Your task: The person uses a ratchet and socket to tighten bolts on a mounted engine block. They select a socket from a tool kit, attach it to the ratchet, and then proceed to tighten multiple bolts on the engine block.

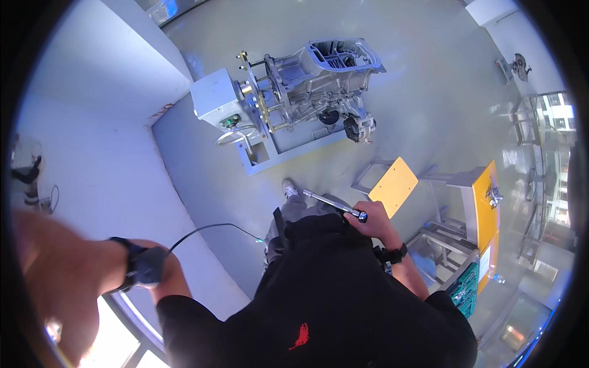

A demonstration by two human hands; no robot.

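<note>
My right hand [373, 219] is closed around the handle of a long silver ratchet wrench [331, 202], held in front of my waist with its shaft pointing up-left toward my shoe [289, 187]. My left hand [58, 288] is raised close to the camera at the lower left. It is large and blurred, so I cannot make out its fingers or anything in it. A black strap [144, 267] sits on that wrist, and a thin cable [215, 226] runs from it to my waist. Ahead on the floor stands a bare metal engine block [319, 76] bolted to a grey stand [215, 95].
The stand has a handwheel [236, 134] and a flat base plate [288, 147]. A yellow-topped stool [394, 185] and a yellow-sided metal cart [481, 202] stand to my right. A white wall [104, 153] runs along the left, with a bright window [123, 337] low down.
</note>
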